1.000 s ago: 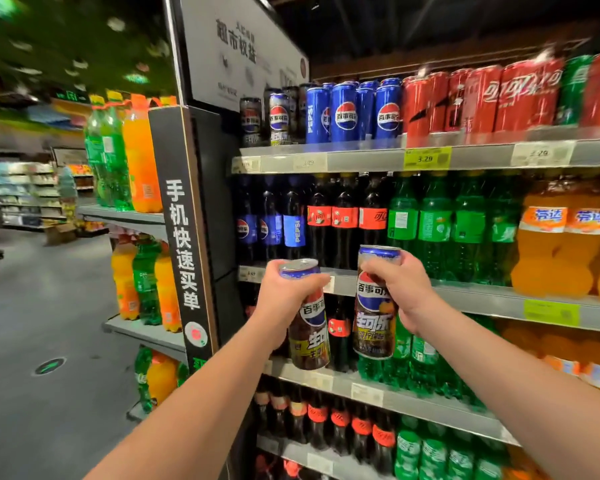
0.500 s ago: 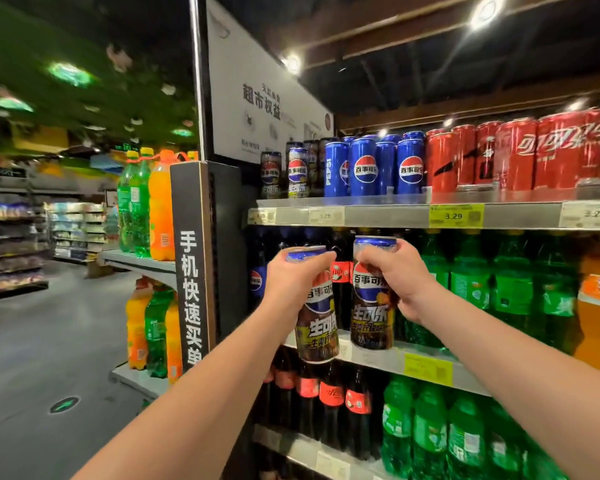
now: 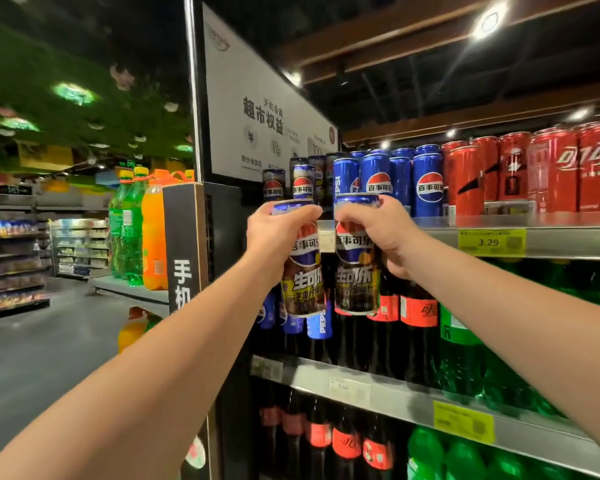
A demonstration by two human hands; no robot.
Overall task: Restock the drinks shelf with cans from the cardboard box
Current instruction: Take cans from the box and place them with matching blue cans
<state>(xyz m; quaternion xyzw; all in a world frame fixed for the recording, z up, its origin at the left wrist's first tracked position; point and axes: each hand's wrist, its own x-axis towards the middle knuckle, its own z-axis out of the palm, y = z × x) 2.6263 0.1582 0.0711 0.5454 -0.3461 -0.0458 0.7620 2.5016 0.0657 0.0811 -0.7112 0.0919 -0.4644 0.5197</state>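
At the left end of the top shelf (image 3: 568, 239), both hands are raised, each gripping one can.

- Left hand (image 3: 278, 233): fingers and thumb are curled round the upper part of the left can (image 3: 303, 275). This can is slightly tilted, with its base leaning to the right.
- Right hand (image 3: 385, 233): fingers are curled round the upper part of the right can (image 3: 355, 271). This can is close to upright.

Both held cans carry a dark label with a red, white and blue roundel. They are in the air in front of the shelf edge, side by side and just apart. Neither rests on the shelf. Their tops sit just above the shelf edge, and their bodies hang in front of the row below.

Stock on the top shelf, left to right:
- matching dark cans (image 3: 273, 188)
- blue cans (image 3: 426, 183)
- red cans (image 3: 551, 171)

A yellow price tag (image 3: 492, 242) marked 3.29 is fixed to the shelf edge. On the next shelf down stand dark bottles (image 3: 418, 327) with red labels and, to their right, green bottles (image 3: 461, 358). A white sign panel (image 3: 257, 109) hangs above the left end.
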